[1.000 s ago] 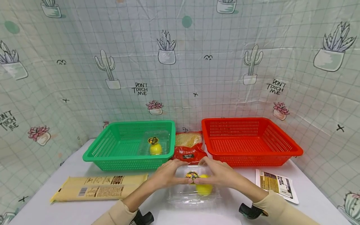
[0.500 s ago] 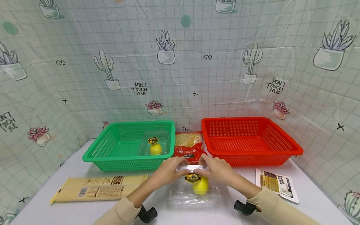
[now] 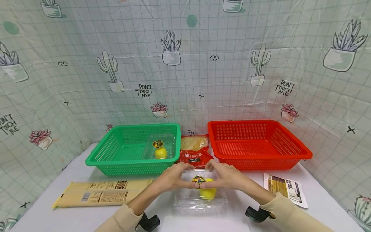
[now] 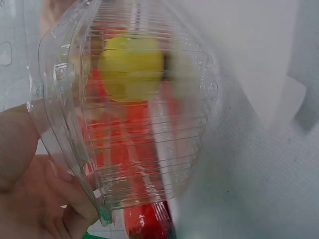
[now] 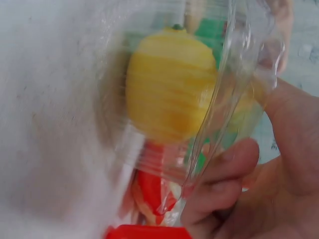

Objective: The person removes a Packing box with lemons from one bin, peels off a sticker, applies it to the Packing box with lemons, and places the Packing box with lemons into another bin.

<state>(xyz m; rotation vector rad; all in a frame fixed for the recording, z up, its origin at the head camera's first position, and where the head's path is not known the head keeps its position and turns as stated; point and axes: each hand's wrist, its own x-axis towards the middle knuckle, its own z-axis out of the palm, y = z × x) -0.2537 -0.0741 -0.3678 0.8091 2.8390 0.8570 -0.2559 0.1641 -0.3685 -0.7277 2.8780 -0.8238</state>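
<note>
A clear plastic clamshell box (image 3: 188, 197) with a round label sits at the near middle of the white table, a yellow lemon (image 3: 209, 190) inside toward its right. My left hand (image 3: 175, 177) grips its far left part, thumb over the lid and fingers at the far rim. On the far right part, my right hand (image 3: 227, 176) holds it the same way, the two thumbs almost meeting at the label. Both wrist views show fingers curled at the rim of the box (image 4: 144, 174), with the lemon (image 5: 169, 84) seen through the ribbed wall.
Back left stands a green basket (image 3: 133, 168) with a similar lemon box (image 3: 150, 151); a red basket (image 3: 261, 164) stands back right. Between them lies a red food bag (image 3: 194, 154). A long beige packet (image 3: 104, 193) lies left, a flat white-and-brown packet (image 3: 285, 190) right.
Half a second ago my thumbs were drawn back toward the far rim; now they lie farther forward over the label again. The lemon has shifted slightly inside the box, which stays in place.
</note>
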